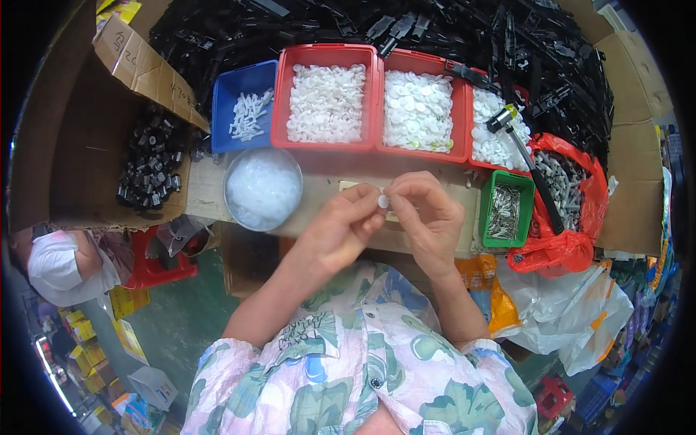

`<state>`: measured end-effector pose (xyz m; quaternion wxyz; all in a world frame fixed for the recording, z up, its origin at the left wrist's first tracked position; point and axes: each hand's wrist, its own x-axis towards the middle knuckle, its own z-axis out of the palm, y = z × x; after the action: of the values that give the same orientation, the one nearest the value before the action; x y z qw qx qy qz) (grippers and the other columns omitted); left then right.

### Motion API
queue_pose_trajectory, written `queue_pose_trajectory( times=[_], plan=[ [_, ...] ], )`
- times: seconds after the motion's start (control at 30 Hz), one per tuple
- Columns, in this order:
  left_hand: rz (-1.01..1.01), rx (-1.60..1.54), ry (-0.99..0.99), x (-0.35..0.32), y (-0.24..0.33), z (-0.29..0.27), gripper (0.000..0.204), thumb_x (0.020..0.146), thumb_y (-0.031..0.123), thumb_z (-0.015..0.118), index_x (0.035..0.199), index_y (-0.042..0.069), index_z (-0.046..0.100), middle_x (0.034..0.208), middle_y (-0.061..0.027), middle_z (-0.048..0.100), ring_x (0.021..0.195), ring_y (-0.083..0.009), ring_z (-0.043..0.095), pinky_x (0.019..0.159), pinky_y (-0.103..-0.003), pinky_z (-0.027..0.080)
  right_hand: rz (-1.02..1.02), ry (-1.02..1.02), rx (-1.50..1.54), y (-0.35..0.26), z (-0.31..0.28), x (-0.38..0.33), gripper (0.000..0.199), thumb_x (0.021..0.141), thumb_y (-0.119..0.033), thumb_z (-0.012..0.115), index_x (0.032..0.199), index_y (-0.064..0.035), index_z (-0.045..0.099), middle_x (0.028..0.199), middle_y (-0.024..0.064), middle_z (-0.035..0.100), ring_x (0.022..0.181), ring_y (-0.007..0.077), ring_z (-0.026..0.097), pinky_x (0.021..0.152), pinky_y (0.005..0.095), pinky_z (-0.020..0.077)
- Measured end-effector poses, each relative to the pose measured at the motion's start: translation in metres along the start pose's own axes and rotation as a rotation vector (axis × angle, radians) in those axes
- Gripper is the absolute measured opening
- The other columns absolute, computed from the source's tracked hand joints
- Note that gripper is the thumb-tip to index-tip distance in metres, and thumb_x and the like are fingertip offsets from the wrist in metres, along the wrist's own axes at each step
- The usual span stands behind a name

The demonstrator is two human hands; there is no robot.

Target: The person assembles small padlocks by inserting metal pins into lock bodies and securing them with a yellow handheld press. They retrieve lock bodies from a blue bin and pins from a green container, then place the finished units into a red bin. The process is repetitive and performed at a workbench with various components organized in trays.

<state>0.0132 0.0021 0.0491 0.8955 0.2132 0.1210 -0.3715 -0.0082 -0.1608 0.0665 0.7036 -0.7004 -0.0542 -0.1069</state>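
Note:
In front of my chest both hands meet over the bench edge. A small round white plastic disc (383, 201) shows at the fingertips, facing up. My left hand (339, 223) pinches it between thumb and fingers. My right hand (429, 216) is closed, thumb against forefinger, its tips beside the disc; whatever they hold is hidden. Behind the hands stand a red bin of small white plastic parts (326, 105) and a red bin of white discs (418, 109). Left of my left hand is a round container (262, 190) with a cloudy, whitish filling.
A blue bin (245, 109) holds white pegs; a green tray (507, 210) holds metal pins. A hammer (533, 163) leans across the right bins beside a red plastic bag (573, 196). Black plastic parts (435, 29) are heaped behind. Black knobs (151, 159) fill a cardboard box.

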Motion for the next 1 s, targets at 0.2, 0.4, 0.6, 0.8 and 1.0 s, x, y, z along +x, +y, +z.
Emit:
queue_pose_trajectory(
  times=[0.2, 0.4, 0.6, 0.8, 1.0],
  plan=[
    [-0.036, -0.09, -0.004, 0.001, -0.01, 0.0, 0.008, 0.097, 0.01, 0.066, 0.1, 0.005, 0.061, 0.091, -0.0015, 0.063, 0.075, -0.0077, 0.058, 0.064, -0.018, 0.047, 0.008, -0.046, -0.05, 0.0, -0.01, -0.002, 0.008, 0.087, -0.001, 0.071, 0.094, 0.0015, 0.069, 0.094, 0.0085, 0.067, 0.089, 0.0157, 0.063, 0.079, 0.0281, 0.0494],
    [0.032, -0.109, 0.044, -0.002, -0.012, -0.005, 0.019, 0.095, 0.009, 0.068, 0.111, 0.003, 0.059, 0.093, -0.0053, 0.063, 0.072, -0.0085, 0.06, 0.057, -0.014, 0.047, 0.051, -0.015, -0.132, -0.003, -0.008, -0.001, 0.013, 0.084, 0.0, 0.073, 0.095, 0.0024, 0.069, 0.091, 0.0092, 0.067, 0.085, 0.0182, 0.065, 0.077, 0.0288, 0.0504],
    [0.104, 0.095, 0.008, -0.013, -0.008, -0.005, 0.025, 0.093, 0.004, 0.069, 0.116, 0.003, 0.061, 0.095, -0.0051, 0.065, 0.074, -0.0096, 0.06, 0.063, -0.02, 0.049, -0.115, -0.091, -0.259, 0.001, -0.003, -0.012, 0.013, 0.082, 0.003, 0.072, 0.095, 0.0032, 0.068, 0.09, 0.0123, 0.069, 0.082, 0.0228, 0.068, 0.074, 0.0318, 0.0521],
    [0.188, 0.484, 0.098, -0.024, -0.008, -0.005, 0.03, 0.09, 0.004, 0.073, 0.118, 0.0, 0.066, 0.097, -0.0061, 0.068, 0.074, -0.0092, 0.062, 0.067, -0.022, 0.05, -0.049, -0.114, -0.277, 0.004, 0.0, -0.016, 0.011, 0.082, 0.004, 0.07, 0.093, 0.0037, 0.067, 0.088, 0.0127, 0.069, 0.081, 0.0237, 0.068, 0.073, 0.0321, 0.0517],
    [0.695, 1.255, 0.256, -0.027, -0.009, -0.003, 0.041, 0.078, 0.005, 0.082, 0.117, 0.001, 0.069, 0.098, -0.0081, 0.067, 0.087, -0.0158, 0.064, 0.071, -0.027, 0.053, 0.001, -0.09, -0.353, 0.018, 0.0, -0.013, 0.01, 0.081, 0.004, 0.071, 0.091, 0.0026, 0.067, 0.087, 0.0127, 0.067, 0.079, 0.027, 0.066, 0.071, 0.0364, 0.0509]
  ],
)
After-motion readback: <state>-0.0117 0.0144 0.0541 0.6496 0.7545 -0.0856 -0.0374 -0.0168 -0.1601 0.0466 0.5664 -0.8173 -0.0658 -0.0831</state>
